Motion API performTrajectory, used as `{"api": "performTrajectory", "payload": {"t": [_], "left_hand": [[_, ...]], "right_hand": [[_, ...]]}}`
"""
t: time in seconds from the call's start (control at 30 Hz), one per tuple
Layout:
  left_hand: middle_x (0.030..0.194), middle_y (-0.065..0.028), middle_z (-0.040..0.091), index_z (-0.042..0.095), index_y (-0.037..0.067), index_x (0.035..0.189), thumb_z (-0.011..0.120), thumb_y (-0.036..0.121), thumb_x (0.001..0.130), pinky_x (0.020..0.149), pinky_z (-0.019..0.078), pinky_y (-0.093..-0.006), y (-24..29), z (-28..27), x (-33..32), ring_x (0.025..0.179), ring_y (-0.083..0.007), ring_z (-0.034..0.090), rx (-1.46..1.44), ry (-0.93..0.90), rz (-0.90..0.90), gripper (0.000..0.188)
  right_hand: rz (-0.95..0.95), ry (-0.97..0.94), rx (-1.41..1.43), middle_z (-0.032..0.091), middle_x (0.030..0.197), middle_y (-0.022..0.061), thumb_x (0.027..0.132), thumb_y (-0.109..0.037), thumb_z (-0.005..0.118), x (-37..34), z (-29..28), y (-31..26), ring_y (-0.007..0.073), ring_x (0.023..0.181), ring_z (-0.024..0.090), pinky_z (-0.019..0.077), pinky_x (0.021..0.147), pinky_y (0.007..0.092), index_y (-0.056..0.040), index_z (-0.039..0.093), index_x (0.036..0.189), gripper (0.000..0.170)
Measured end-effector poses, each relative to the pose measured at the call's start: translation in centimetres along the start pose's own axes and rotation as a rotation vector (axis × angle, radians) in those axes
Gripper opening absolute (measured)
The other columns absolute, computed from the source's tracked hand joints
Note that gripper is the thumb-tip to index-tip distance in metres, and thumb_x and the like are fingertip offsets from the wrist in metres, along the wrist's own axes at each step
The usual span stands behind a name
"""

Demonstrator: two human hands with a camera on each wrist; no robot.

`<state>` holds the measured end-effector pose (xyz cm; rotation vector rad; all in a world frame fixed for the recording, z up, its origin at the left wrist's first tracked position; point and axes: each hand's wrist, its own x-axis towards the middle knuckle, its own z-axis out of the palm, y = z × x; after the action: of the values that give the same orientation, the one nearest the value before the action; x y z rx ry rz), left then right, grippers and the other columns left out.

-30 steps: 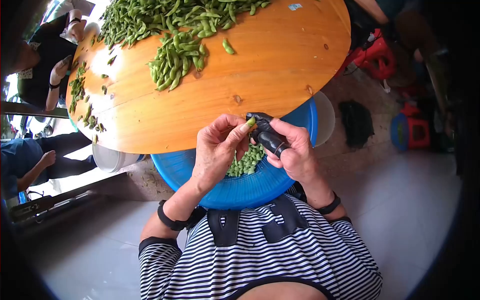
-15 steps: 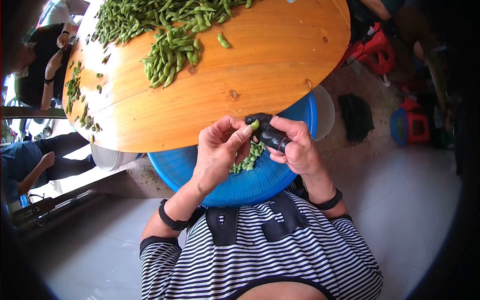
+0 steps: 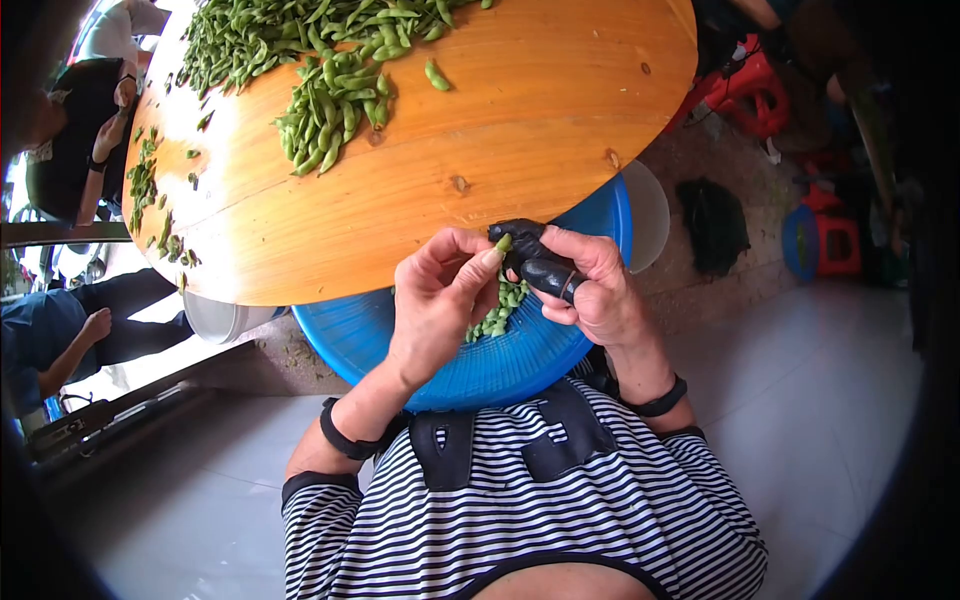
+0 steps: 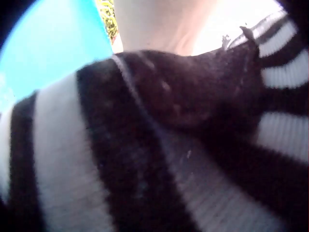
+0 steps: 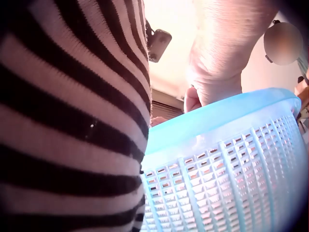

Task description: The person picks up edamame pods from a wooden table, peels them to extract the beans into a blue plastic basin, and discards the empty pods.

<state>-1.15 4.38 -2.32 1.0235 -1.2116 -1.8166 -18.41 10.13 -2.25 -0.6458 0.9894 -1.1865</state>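
My left hand (image 3: 435, 300) pinches a green edamame pod (image 3: 504, 243) between thumb and forefinger. Facing it, my right hand (image 3: 595, 290) wears black covers on its thumb and index finger, both bent in at the pod's far side. Both hands meet over a blue plastic basket (image 3: 440, 390), near the table edge. Pale green shelled beans (image 3: 500, 318) lie inside the basket, partly hidden by the hands. In the right wrist view the basket's slotted wall (image 5: 217, 174) shows below the right forearm (image 5: 222, 53). Mostly striped shirt (image 4: 135, 159) fills the left wrist view.
A wooden table (image 3: 540, 130) bears a large heap of edamame pods (image 3: 250, 45), a smaller pile (image 3: 325, 115) and one stray pod (image 3: 436, 75). Scraps (image 3: 143, 185) lie along its left edge. Other people sit at left; a red stool (image 3: 755, 100) stands at right.
The hands stay together over the basket while the pod turns slightly between the fingertips. The head view has shifted a little, so the table's piles appear farther left and up.
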Motion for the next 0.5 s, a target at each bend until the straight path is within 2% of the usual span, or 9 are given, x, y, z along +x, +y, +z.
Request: {"api": "performTrajectory", "payload": {"t": [0.07, 0.2, 0.27, 0.3, 0.37, 0.4, 0.43, 0.47, 0.5], "left_hand": [[0.068, -0.003, 0.059, 0.058, 0.003, 0.088, 0.059, 0.013, 0.095, 0.041, 0.0324, -0.0201, -0.2, -1.0, 0.5, 0.05, -0.0082, 0.049, -0.527, -0.222, -0.343, 0.012], [0.066, -0.007, 0.058, 0.058, 0.004, 0.089, 0.058, 0.015, 0.095, 0.037, 0.0292, -0.0213, -0.7, -1.9, 0.5, 0.045, -0.0104, 0.047, -0.654, -0.424, -0.37, 0.012], [0.066, -0.0053, 0.058, 0.058, 0.004, 0.089, 0.059, 0.013, 0.094, 0.038, 0.0288, -0.0211, 0.3, -2.3, 0.2, 0.044, -0.01, 0.046, -0.602, -0.394, -0.381, 0.011], [0.067, -0.0038, 0.058, 0.057, 0.003, 0.088, 0.059, 0.012, 0.095, 0.04, 0.03, -0.021, 0.8, -2.7, 0.1, 0.046, -0.0098, 0.047, -0.351, -0.356, -0.34, 0.011], [0.066, -0.0018, 0.056, 0.054, 0.002, 0.084, 0.063, 0.004, 0.088, 0.046, 0.037, -0.0237, 2.0, -2.6, -0.5, 0.05, -0.0123, 0.05, 0.123, -0.26, -0.261, 0.011], [0.066, -0.0018, 0.056, 0.054, 0.002, 0.084, 0.063, 0.004, 0.088, 0.046, 0.037, -0.0237, 1.8, -2.6, -0.6, 0.05, -0.0123, 0.05, 0.124, -0.26, -0.262, 0.011], [0.065, -0.0023, 0.052, 0.052, 0.001, 0.083, 0.064, 0.0, 0.082, 0.045, 0.0363, -0.0251, 1.3, -2.7, -0.6, 0.05, -0.0111, 0.048, 0.459, -0.254, 0.051, 0.012], [0.064, -0.0028, 0.049, 0.051, 0.0, 0.081, 0.065, -0.004, 0.076, 0.045, 0.0356, -0.0265, 0.9, -2.9, -0.6, 0.049, -0.0098, 0.046, 0.789, -0.236, 0.372, 0.016], [0.063, -0.0046, 0.047, 0.048, 0.0, 0.079, 0.063, -0.006, 0.07, 0.046, 0.037, -0.0288, 0.4, -2.9, -0.6, 0.05, -0.0102, 0.045, 0.86, -0.203, 0.442, 0.018]], "right_hand": [[0.031, -0.14, 0.159, 0.045, 0.061, -0.0018, 0.084, 0.004, 0.043, 0.3, -1.1, 0.1, 0.0024, 0.048, 0.031, 0.0248, 0.04, 0.0193, 0.0049, 0.063, 0.102, 0.027], [0.095, -0.246, 0.371, 0.05, 0.068, 0.0003, 0.085, 0.001, 0.044, 0.2, -1.7, -0.3, 0.0033, 0.051, 0.038, 0.0296, 0.041, 0.0186, 0.0041, 0.064, 0.105, 0.029], [0.059, -0.158, -0.246, 0.056, 0.077, 0.0041, 0.08, 0.0, 0.047, -0.3, -1.1, -1.4, 0.0077, 0.058, 0.046, 0.0383, 0.047, 0.0224, 0.0035, 0.062, 0.112, 0.036], [-0.457, -0.292, -0.672, 0.056, 0.081, 0.0097, 0.069, 0.005, 0.049, 0.6, -1.5, -1.0, 0.0182, 0.064, 0.054, 0.0443, 0.058, 0.0288, 0.0026, 0.058, 0.12, 0.052], [-0.432, -0.222, -0.823, 0.058, 0.082, 0.0117, 0.069, 0.005, 0.054, 0.0, -1.0, -1.6, 0.0207, 0.07, 0.057, 0.0453, 0.064, 0.0294, 0.0016, 0.059, 0.12, 0.051], [-0.403, -0.148, -0.976, 0.059, 0.083, 0.0136, 0.07, 0.005, 0.059, -0.3, -0.7, -1.9, 0.0232, 0.076, 0.06, 0.0463, 0.07, 0.0301, 0.0006, 0.061, 0.12, 0.051], [-0.412, -0.05, -1.027, 0.052, 0.078, 0.0156, 0.058, 0.008, 0.049, -0.4, -0.6, -2.0, 0.0328, 0.07, 0.056, 0.0462, 0.066, 0.0346, 0.0033, 0.055, 0.121, 0.064], [-0.435, 0.027, -0.997, 0.054, 0.079, 0.0159, 0.059, 0.01, 0.049, -0.5, -0.5, -2.4, 0.0313, 0.07, 0.057, 0.0459, 0.065, 0.034, 0.0051, 0.056, 0.115, 0.057], [-0.453, 0.056, -0.993, 0.055, 0.08, 0.0161, 0.06, 0.011, 0.048, -0.6, -1.0, -2.7, 0.0311, 0.071, 0.057, 0.0459, 0.065, 0.0333, 0.0055, 0.057, 0.113, 0.055]]}}
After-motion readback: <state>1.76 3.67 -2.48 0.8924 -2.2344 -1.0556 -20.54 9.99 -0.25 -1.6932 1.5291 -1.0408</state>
